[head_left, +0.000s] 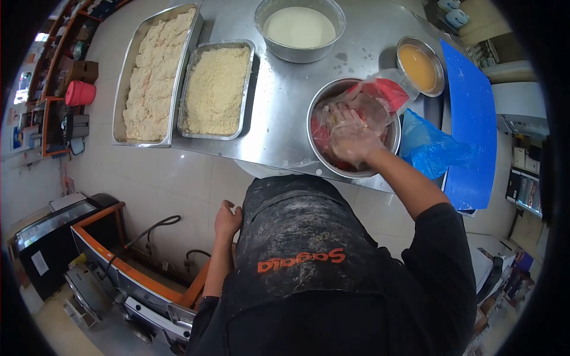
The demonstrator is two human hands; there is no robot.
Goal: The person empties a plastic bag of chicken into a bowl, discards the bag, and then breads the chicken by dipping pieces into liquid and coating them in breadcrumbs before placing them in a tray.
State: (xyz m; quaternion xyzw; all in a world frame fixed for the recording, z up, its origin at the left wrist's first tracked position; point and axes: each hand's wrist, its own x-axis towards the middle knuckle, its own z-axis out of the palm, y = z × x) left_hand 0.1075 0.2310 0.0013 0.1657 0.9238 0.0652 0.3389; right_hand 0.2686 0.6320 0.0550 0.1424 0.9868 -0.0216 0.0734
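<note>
My right hand (351, 135), in a thin clear glove, reaches into a round steel bowl (316, 110) on the steel counter and grips a clear plastic bag (380, 98) of red meat that lies in the bowl. My left hand (227, 218) hangs at my side against my flour-dusted black apron (297, 237), fingers curled, holding nothing.
Two steel trays sit at the counter's left: a long one with breaded pieces (155, 71) and one of crumbs (217, 89). A bowl of white batter (300, 28), a small bowl of orange liquid (419, 66), a blue bag (430, 145) and a blue board (472, 113) lie nearby.
</note>
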